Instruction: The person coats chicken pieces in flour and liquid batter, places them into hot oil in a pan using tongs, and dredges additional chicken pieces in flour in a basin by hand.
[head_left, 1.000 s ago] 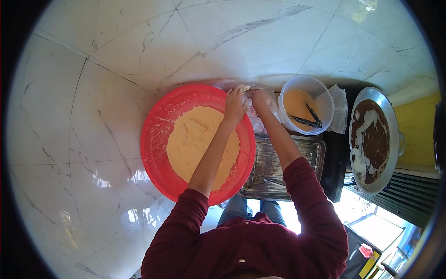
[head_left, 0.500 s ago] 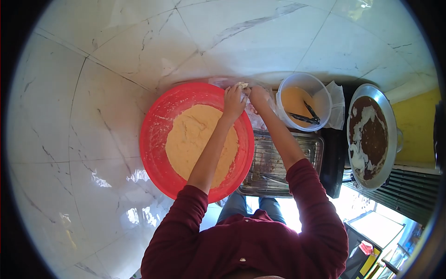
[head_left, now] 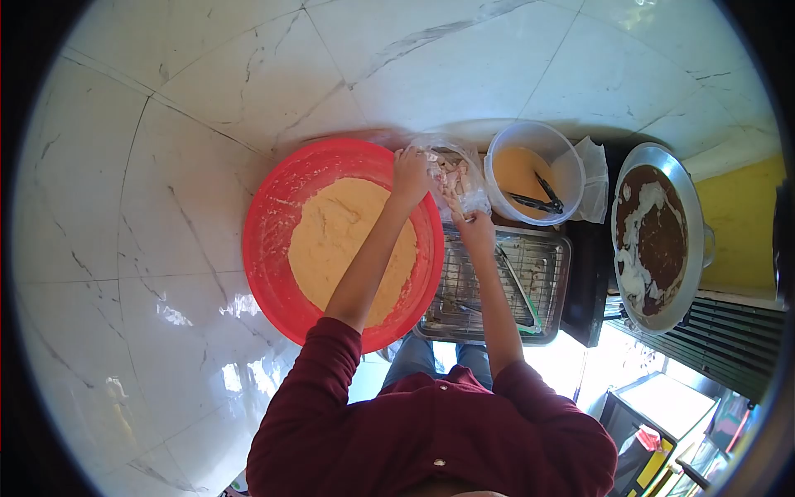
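Observation:
A clear plastic bag [head_left: 472, 178] lies open between the red basin and the white tub, with pale pinkish pieces that look like raw meat [head_left: 451, 176] in it. My left hand [head_left: 411, 172] is closed on the bag's left edge, over the basin's far rim. At the near edge of the bag, my right hand [head_left: 474, 229] has its fingers bent and gripping the plastic. The large red basin [head_left: 269, 248] holds a bed of pale yellow flour-like powder [head_left: 348, 248] under my left forearm.
A white tub [head_left: 577, 170] contains orange-brown liquid and black tongs [head_left: 538, 199]. Nearer me, a tray with a wire rack [head_left: 447, 286] carries metal tongs [head_left: 520, 290]. To the right is a wide metal pan [head_left: 642, 157] of dark brown contents. A marbled tile wall [head_left: 199, 166] rises behind.
My hands have moved apart: the right came nearer me to the bag's near edge, the left shifted slightly left. The bag's mouth has spread, exposing the pieces inside.

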